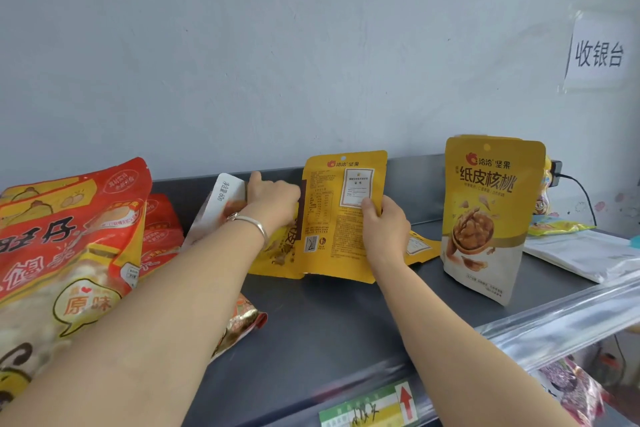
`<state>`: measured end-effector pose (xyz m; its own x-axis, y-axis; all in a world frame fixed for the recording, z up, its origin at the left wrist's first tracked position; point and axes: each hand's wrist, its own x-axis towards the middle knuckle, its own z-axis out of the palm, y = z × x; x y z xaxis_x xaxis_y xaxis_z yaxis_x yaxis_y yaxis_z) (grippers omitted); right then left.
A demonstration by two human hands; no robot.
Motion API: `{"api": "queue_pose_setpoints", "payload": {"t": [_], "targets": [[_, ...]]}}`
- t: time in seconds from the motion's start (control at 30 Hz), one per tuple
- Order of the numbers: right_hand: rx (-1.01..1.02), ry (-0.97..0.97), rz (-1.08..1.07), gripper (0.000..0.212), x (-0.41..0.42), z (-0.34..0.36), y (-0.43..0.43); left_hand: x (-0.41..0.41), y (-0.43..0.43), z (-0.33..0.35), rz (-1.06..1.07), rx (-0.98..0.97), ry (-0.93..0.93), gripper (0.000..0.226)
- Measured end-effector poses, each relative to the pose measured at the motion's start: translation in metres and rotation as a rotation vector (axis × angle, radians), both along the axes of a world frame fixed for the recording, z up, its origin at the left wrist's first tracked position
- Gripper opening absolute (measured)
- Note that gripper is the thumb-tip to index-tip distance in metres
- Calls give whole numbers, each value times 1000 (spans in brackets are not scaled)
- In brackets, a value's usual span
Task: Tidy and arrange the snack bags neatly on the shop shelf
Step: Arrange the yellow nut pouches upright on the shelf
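On the dark grey shelf, my right hand grips a yellow nut bag by its right edge, holding it upright with its printed back toward me. My left hand, with a silver bangle on the wrist, reaches behind that bag and touches a white bag leaning at the back; whether its fingers hold it is hidden. More yellow bags lie flat under both hands. A yellow walnut bag stands upright to the right, front facing me.
Large red snack bags are stacked at the left. A small shiny gold-red packet lies under my left forearm. White packets lie at the right end. A paper sign hangs on the wall; a black cable runs behind.
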<state>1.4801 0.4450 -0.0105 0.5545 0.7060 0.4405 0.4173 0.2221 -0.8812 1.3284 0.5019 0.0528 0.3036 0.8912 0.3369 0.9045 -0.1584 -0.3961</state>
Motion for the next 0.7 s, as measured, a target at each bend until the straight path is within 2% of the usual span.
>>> {"api": "queue_pose_setpoints", "payload": {"t": [0.03, 0.13, 0.2, 0.27, 0.33, 0.4, 0.5, 0.6, 0.7], "targets": [[19, 48, 15, 27, 0, 1, -1, 2, -5, 6, -3, 48, -36, 8], [100, 187, 60, 24, 0, 8, -10, -2, -21, 21, -25, 170, -163, 16], [170, 247, 76, 22, -1, 15, -20, -12, -29, 28, -59, 250, -281, 14], [233, 284, 53, 23, -2, 23, -31, -24, -36, 32, -64, 279, -452, 11], [273, 284, 32, 24, -3, 30, -42, -30, -43, 35, -68, 249, -703, 11], [296, 240, 34, 21, -6, 35, -52, -31, -51, 34, -95, 237, -936, 19], [303, 111, 46, 17, -13, 38, -67, -24, -63, 22, -150, 213, -1161, 31], [282, -52, 76, 20, -26, 32, -76, -12, -80, 3, -164, 192, -1298, 28], [240, -132, 149, 19, -42, 26, -83, -5, -97, -12, -197, 208, -1370, 20]]}}
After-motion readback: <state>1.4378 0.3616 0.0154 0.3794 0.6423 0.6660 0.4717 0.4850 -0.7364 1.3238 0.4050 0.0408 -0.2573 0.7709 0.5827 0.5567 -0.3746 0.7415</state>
